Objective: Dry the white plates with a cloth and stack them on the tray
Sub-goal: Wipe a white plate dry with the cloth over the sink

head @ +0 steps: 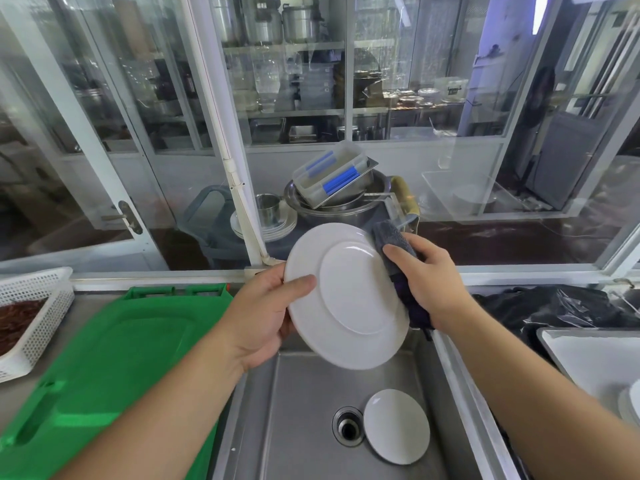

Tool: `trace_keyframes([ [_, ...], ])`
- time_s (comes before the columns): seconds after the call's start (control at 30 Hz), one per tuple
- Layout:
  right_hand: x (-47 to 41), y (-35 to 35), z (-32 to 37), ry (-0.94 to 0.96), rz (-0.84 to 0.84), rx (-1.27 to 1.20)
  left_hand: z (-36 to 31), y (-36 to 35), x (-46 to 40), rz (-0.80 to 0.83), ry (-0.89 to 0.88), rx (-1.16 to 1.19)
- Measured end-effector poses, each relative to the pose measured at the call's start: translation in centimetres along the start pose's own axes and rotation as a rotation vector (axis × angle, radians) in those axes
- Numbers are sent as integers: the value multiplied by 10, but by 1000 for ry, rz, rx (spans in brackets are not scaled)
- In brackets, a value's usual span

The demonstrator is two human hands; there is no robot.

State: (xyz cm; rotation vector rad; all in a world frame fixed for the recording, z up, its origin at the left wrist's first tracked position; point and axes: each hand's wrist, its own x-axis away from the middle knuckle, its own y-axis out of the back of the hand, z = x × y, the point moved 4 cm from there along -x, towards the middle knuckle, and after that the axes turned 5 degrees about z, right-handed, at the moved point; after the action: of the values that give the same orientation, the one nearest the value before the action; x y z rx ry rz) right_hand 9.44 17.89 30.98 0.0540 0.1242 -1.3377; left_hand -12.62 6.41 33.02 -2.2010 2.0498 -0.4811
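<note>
Both forearms fill the bottom of my view, reaching up over the sink (294, 393). On my left hand (258, 313) the thumb lies across the near face of the white plate (346, 296) at its left rim, and the other fingers are curled behind it out of sight, so the hand grips the plate by its edge. I see the plate held tilted above the basin, with its underside and foot ring turned toward me.

At the plate's right rim my right hand (427, 282) is closed around a dark grey-purple cloth (394, 240). The thumb presses the cloth against the rim, the fingers wrap the bundle from behind, and a tail of cloth hangs below the hand. The cloth touches the plate along its upper right edge.

Down in the basin a second, smaller white plate (396, 426) lies just beside the drain (348, 426), its edge overlapping the drain's ring.

To the right, on the counter, I see the corner of a metal tray (568, 344), with the edge of some stacked white dishes (630, 403) at the frame's border. A black plastic bag (554, 306) sits behind the tray.

On the left counter lies a green cutting board (104, 358), and beyond it a white perforated basket (41, 306) holding something reddish brown.
</note>
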Motion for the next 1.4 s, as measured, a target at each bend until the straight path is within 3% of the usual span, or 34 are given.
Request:
trace_keyframes([
  [0.23, 15, -14, -21, -147, -92, -87, 13, -6, -1, -102, -185, 73],
  [0.47, 43, -41, -44, -235, -160, -333, 30, -20, 1, -201, -316, 37],
  [0.63, 45, -42, -43, -235, -183, -359, 32, -22, 2, -120, -286, 43],
  [0.83, 27, -20, -24, -110, -86, -136, 1, -3, -3, -106, -99, 122],
  [0.97, 15, -11, -2, -20, -11, -45, -10, 8, 2, -61, 2, 55],
  [1.4, 39, -51, -36, -250, -186, -304, 30, -15, -6, -205, -245, 158],
])
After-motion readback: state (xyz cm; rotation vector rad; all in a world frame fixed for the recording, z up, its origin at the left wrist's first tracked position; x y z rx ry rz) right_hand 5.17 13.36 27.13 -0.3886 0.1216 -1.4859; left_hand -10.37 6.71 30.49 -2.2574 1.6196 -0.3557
